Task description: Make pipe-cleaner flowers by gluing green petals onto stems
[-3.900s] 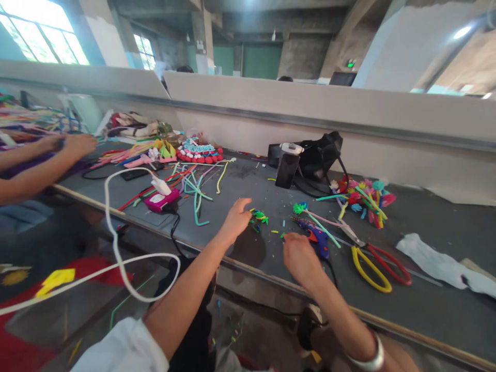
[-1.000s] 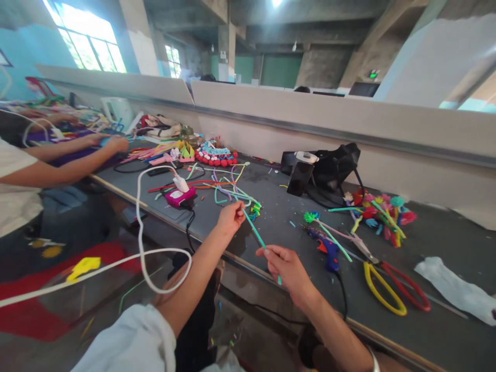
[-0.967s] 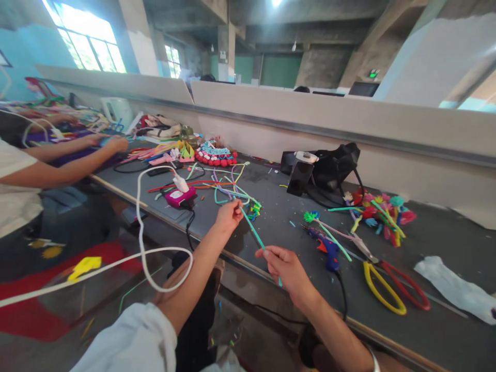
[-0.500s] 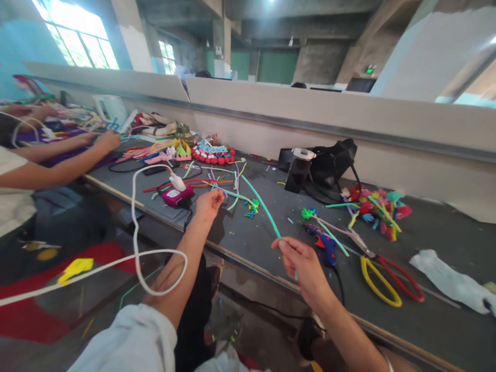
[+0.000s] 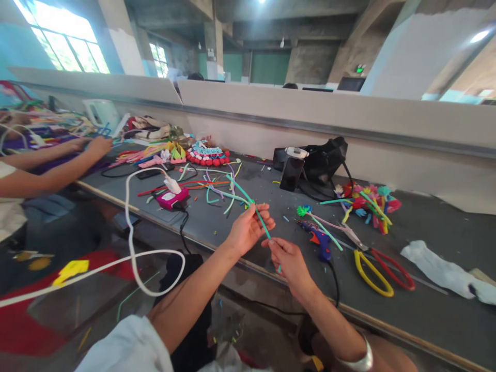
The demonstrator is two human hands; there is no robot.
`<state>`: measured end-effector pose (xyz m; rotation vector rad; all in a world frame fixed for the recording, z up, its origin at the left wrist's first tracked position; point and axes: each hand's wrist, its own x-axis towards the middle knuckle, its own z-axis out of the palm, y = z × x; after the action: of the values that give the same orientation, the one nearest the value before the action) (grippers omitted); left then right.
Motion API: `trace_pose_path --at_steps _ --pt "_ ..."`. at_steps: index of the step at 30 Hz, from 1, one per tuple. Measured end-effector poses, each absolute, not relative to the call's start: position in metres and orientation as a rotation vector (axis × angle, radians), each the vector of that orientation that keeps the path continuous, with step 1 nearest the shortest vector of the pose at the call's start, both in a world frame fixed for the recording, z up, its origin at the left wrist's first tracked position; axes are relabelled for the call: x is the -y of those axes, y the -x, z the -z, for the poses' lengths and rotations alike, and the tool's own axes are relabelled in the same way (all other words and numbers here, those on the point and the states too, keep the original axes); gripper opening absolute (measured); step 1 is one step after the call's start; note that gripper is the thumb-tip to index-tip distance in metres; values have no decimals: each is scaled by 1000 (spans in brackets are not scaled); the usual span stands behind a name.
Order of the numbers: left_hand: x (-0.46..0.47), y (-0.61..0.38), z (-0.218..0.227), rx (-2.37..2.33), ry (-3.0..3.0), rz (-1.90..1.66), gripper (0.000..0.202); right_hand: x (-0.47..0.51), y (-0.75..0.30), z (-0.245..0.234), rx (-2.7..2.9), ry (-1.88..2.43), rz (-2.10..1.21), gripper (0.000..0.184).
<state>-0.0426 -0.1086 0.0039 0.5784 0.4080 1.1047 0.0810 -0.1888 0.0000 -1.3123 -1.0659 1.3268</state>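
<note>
I hold a long teal pipe cleaner [image 5: 248, 198] over the front edge of the grey table [image 5: 426, 305]. My left hand [image 5: 248, 230] is closed around its middle. My right hand [image 5: 287, 258] pinches it lower down, and a short end sticks out below that hand. The two hands nearly touch. The far end of the teal stem rises toward a loose pile of coloured pipe cleaners [image 5: 209, 186] lying on the table.
A blue glue gun [image 5: 318, 238] and yellow-and-red scissors [image 5: 377, 266] lie to the right, beside a bunch of pipe-cleaner flowers [image 5: 366, 202]. A pink power strip [image 5: 170, 197] with a white cable, a black bag [image 5: 321, 160] and a white cloth [image 5: 437, 263] are there. Another person's arms [image 5: 54, 165] work at far left.
My left hand has come back from near the pile and closed on the teal pipe cleaner right beside my right hand. The stem now runs through both hands.
</note>
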Motion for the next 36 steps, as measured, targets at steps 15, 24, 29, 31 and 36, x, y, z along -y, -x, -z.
trace_pose_path --at_steps 15,24,29,31,36 --pt "71 108 -31 -433 -387 -1368 34 265 -61 -8 1754 1149 -909 32" --pt "106 35 -5 -398 -366 -1102 29 205 -68 0 1219 1305 -1252 50" --pt "94 52 -14 -473 -351 -1219 31 219 -55 4 1208 1294 -1292 35" --pt "83 70 -19 -527 -354 -1333 33 225 -50 4 1253 1275 -1317 33" --pt "54 122 -23 -776 -629 -1611 36 249 -39 -10 1307 1159 -1478 35"
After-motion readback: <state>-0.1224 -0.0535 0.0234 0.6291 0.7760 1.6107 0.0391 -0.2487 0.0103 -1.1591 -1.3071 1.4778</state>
